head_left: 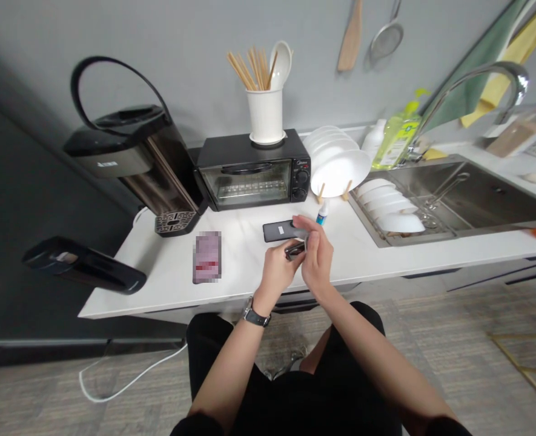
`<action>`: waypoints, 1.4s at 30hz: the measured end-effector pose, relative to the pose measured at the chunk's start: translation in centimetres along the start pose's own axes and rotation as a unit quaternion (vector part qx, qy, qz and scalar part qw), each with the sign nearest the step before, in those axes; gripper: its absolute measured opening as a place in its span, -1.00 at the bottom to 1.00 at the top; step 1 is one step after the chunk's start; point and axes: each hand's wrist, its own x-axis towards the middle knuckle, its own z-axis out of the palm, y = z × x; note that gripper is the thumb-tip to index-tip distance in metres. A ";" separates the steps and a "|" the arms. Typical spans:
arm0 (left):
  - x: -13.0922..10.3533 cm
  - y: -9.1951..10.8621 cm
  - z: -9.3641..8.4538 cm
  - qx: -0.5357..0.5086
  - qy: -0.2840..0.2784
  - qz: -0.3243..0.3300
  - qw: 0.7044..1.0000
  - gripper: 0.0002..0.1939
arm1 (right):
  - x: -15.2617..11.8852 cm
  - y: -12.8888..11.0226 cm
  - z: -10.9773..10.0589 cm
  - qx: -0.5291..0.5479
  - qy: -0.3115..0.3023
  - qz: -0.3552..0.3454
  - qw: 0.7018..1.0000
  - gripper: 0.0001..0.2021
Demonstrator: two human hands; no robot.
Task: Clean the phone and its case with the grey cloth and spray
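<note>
My left hand [277, 269] is closed around a small dark object with a shiny edge [295, 249], held just above the front of the white counter [244, 254]. Close against it is my right hand [317, 257], thumb bent in and upper fingers reaching over toward the left hand. Something pale shows between its thumb and fingers, too hidden to name. Behind the hands lies a flat black phone-like slab [277, 231] with a light label. A small white and blue bottle [322, 214] stands beyond my right fingers. Left of the hands lies a blurred-out pinkish phone-shaped item [207, 257].
A black toaster oven [249, 175] carries a white utensil holder [266, 115]. Left are a tall water dispenser [145, 157] and a dark cylindrical appliance [86, 266]. Racked white plates [340, 169], green soap bottle [395, 139] and sink [481, 194] with bowls [390, 209] stand right.
</note>
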 end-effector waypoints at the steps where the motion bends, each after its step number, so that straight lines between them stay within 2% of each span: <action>1: 0.2 -0.2 0.0 0.039 -0.009 0.012 0.999 -0.92 | 0.7 -0.4 -0.3 -0.053 -0.040 -0.046 0.997 -0.58; 3: 0.5 -0.6 0.0 0.101 -0.018 0.026 0.994 -0.88 | 2.0 -0.6 -1.1 -0.158 -0.155 -0.151 0.963 -0.63; 5: 0.9 -1.1 0.1 0.130 -0.023 0.034 0.991 -0.85 | 2.9 -0.3 -2.0 -0.222 -0.265 -0.234 0.909 -0.64; 7: 1.2 -1.3 0.1 0.141 -0.031 0.039 0.989 -0.84 | 3.6 0.0 -2.9 -0.270 -0.300 -0.240 0.883 -0.61; 10: 1.2 -1.5 0.3 0.168 -0.047 0.043 0.984 -0.83 | 3.7 0.0 -3.2 -0.346 -0.238 -0.163 0.893 -0.53; 11: 1.1 -1.6 0.4 0.180 -0.052 0.044 0.981 -0.84 | 3.5 -0.2 -3.1 -0.352 -0.231 -0.161 0.892 -0.51; 14: 0.7 -2.0 0.8 0.208 -0.065 0.046 0.975 -0.84 | 2.4 -0.8 -2.1 -0.323 -0.298 -0.236 0.867 -0.53; 16: 0.5 -2.3 1.1 0.216 -0.072 0.048 0.973 -0.83 | 1.7 -0.6 -1.9 -0.331 -0.308 -0.233 0.861 -0.55; 18: 0.4 -2.3 1.1 0.227 -0.081 0.054 0.969 -0.84 | 1.5 0.0 -2.2 -0.362 -0.267 -0.187 0.874 -0.56; 20: 0.6 -2.1 0.9 0.235 -0.087 0.062 0.966 -0.84 | 1.5 0.6 -2.8 -0.370 -0.228 -0.175 0.883 -0.57; 23: 1.1 -1.5 0.4 0.242 -0.081 0.066 0.965 -0.82 | 1.8 1.1 -3.3 -0.332 -0.249 -0.233 0.879 -0.56; 28: 1.9 -0.6 0.0 0.228 -0.059 0.073 0.969 -0.81 | 2.4 0.5 -2.9 -0.323 -0.192 -0.178 0.910 -0.52; 31: 2.2 -0.6 0.0 0.216 -0.053 0.081 0.971 -0.84 | 2.6 0.0 -2.2 -0.294 -0.246 -0.225 0.896 -0.48; 35: 2.4 -0.9 -0.3 0.209 -0.071 0.083 0.972 -0.83 | 2.9 -0.2 -1.9 -0.313 -0.232 -0.184 0.902 -0.39; 38: 2.3 -1.1 -0.5 0.206 -0.068 0.079 0.973 -0.85 | 3.1 -0.4 -1.9 -0.288 -0.282 -0.219 0.889 -0.36; 42: 2.2 -1.2 -0.4 0.203 -0.053 0.067 0.975 -0.82 | 3.2 -0.5 -2.2 -0.294 -0.244 -0.187 0.905 -0.37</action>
